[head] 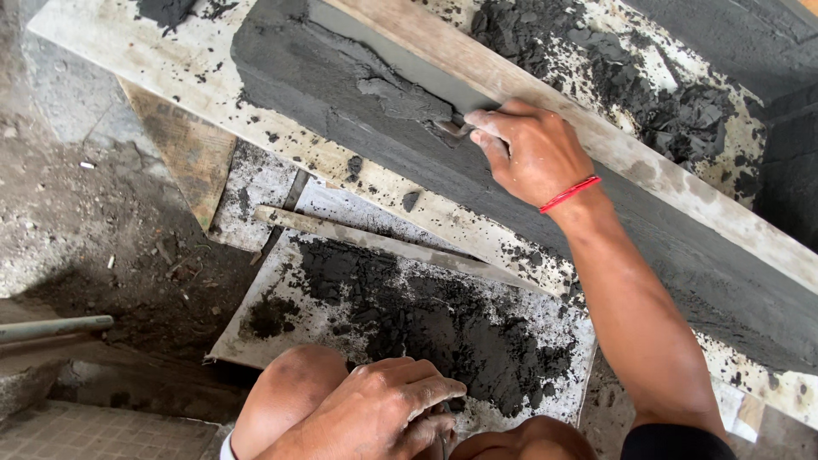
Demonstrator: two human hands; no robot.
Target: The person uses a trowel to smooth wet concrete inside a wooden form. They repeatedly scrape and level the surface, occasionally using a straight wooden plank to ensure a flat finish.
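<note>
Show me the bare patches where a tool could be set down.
Free: the board's pale left edge beside the mortar heap, and the dirt ground further left. Crowded: the wet cement face under the right hand, and the heap by the left hand.

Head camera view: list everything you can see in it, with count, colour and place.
wet mortar face: one, dark grey, sloping band across the upper middle
wooden plank: one, pale brown, along the upper edge of the mortar
trowel: one, grey blade, pressed on the mortar at the right hand
loose mortar pile: one, dark grey, on the board at centre bottom
board: one, whitish and spattered, lying flat under the pile
wooden strip: one, pale, lying slantwise across the board
pipe: one, grey, left edge
wrist band: one, red, on the right wrist
right hand: one, gripping the trowel handle
left hand: one, closed on something hidden, bottom centre
</note>
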